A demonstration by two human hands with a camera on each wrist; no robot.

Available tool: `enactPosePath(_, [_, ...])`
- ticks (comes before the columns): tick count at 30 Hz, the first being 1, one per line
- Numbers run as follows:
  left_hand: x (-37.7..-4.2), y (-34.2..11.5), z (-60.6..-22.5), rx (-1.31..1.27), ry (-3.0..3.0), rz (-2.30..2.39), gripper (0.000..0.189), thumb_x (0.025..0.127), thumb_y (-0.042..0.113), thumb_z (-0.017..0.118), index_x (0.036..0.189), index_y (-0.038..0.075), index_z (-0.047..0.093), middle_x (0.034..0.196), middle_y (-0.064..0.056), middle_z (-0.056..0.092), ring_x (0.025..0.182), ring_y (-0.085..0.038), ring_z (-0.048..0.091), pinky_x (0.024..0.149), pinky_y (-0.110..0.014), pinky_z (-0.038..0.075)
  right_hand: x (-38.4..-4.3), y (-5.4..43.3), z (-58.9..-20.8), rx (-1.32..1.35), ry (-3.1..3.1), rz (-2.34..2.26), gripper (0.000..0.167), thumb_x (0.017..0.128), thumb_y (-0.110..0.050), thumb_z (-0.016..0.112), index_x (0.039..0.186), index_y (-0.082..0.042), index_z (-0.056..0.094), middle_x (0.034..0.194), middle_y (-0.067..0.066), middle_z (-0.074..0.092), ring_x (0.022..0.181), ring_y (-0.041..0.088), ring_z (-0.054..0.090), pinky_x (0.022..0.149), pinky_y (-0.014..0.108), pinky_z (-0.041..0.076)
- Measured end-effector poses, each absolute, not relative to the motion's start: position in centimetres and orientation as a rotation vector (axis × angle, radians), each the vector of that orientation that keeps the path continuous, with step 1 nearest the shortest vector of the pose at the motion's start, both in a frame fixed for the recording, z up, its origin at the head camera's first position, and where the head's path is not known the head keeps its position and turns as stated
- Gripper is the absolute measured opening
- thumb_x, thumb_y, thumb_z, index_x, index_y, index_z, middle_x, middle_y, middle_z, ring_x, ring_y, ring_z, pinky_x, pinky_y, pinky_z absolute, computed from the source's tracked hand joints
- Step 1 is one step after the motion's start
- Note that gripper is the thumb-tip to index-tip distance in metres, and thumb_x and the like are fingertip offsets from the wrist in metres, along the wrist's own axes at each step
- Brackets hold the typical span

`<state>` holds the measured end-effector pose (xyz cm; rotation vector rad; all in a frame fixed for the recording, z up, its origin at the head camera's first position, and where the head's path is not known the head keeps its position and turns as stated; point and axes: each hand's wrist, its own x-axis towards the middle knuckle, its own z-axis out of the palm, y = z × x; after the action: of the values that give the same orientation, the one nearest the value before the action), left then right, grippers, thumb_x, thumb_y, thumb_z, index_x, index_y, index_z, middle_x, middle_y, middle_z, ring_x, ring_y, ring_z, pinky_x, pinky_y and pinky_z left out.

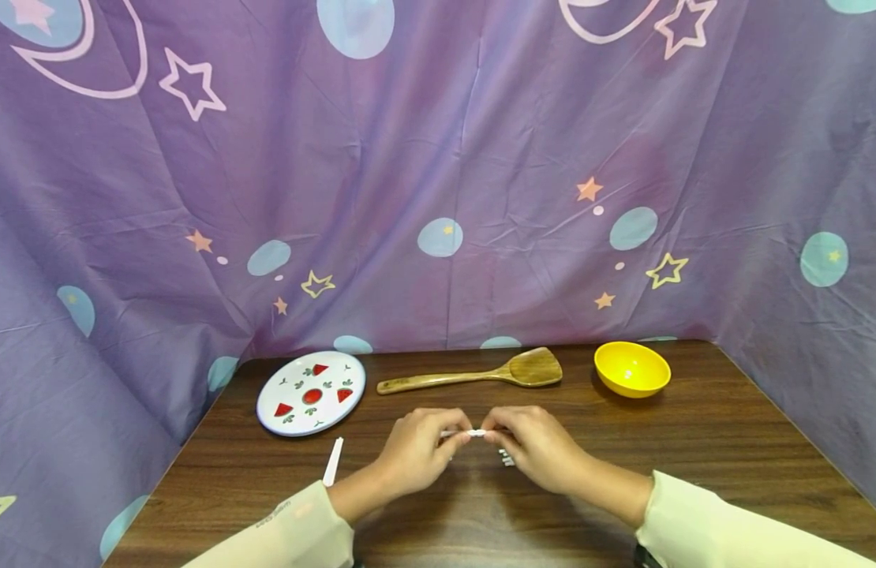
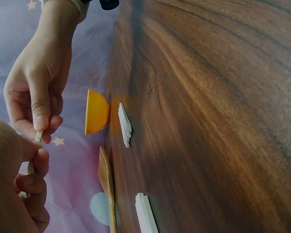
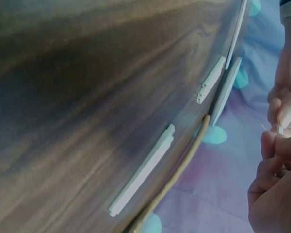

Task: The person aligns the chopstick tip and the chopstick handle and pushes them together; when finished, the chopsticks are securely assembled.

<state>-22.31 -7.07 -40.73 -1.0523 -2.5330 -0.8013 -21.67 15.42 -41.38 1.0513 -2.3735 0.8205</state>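
Note:
A slim white strip (image 1: 477, 433) spans the gap between both hands, above the table's middle. My left hand (image 1: 418, 451) pinches one end between thumb and fingers, while my right hand (image 1: 539, 448) pinches the other. The fingertips nearly meet in the left wrist view, leaving a short stretch of the strip (image 2: 38, 136) visible. Beneath the hands lie two small groups of white pieces, seen in the right wrist view as one longer bundle (image 3: 143, 170) and one shorter bundle (image 3: 211, 80). Fingers hide most of the held strip; its exact kind is unclear.
Left of the hands lies a long white strip (image 1: 333, 461). Behind it is a white plate (image 1: 296, 383) with red fruit patterns. A wooden spatula (image 1: 445, 381) lies along the back, and a yellow bowl (image 1: 633, 375) stands at the back right. A purple curtain (image 1: 409, 173) hangs behind the table.

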Motion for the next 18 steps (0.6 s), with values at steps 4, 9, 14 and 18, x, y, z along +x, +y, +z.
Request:
enactPosePath(4, [-22.22,-6.95,-40.93,-1.036,-2.525,-0.781,0.002,0.094,0.019,0.074,0.095,0.021,0.073,0.09,0.008,0.075,0.079,-0.006,0.066,0.062,-0.031,0.053,-21.49,15.09,-41.78,1.029,-2.365,0.83,0.007,0.091,-0.007,0.076,0.09,-0.012,0.07,0.076,-0.008,0.067,0.068,-0.002,0.053,0.06,0.021,0.048])
enactPosePath(9, [-22.2,-6.89,-41.08,-1.033,-2.514,-0.796,0.005,0.093,0.017,0.075,0.092,0.022,0.073,0.087,0.008,0.075,0.076,-0.005,0.064,0.061,-0.03,0.052,-21.37,14.83,-42.02,1.001,-2.369,0.835,0.008,0.091,-0.011,0.076,0.089,-0.015,0.069,0.074,-0.008,0.066,0.067,-0.003,0.052,0.058,0.021,0.047])
enactPosePath(14, [-22.23,-6.82,-41.18,-1.037,-2.51,-0.808,0.005,0.092,0.016,0.076,0.091,0.021,0.073,0.086,0.007,0.075,0.074,-0.004,0.063,0.06,-0.028,0.05,-21.36,14.69,-42.19,0.975,-2.367,0.803,0.009,0.09,-0.013,0.076,0.088,-0.019,0.069,0.075,-0.009,0.066,0.067,-0.003,0.052,0.058,0.022,0.047])
enactPosePath(18, [-22.2,-6.73,-41.17,-1.043,-2.526,-0.829,0.005,0.093,0.017,0.075,0.09,0.02,0.073,0.085,0.006,0.074,0.071,-0.001,0.059,0.059,-0.025,0.048,-21.21,14.4,-42.3,0.954,-2.369,0.793,0.01,0.089,-0.013,0.077,0.088,-0.018,0.069,0.076,-0.008,0.068,0.068,-0.002,0.052,0.058,0.023,0.048])
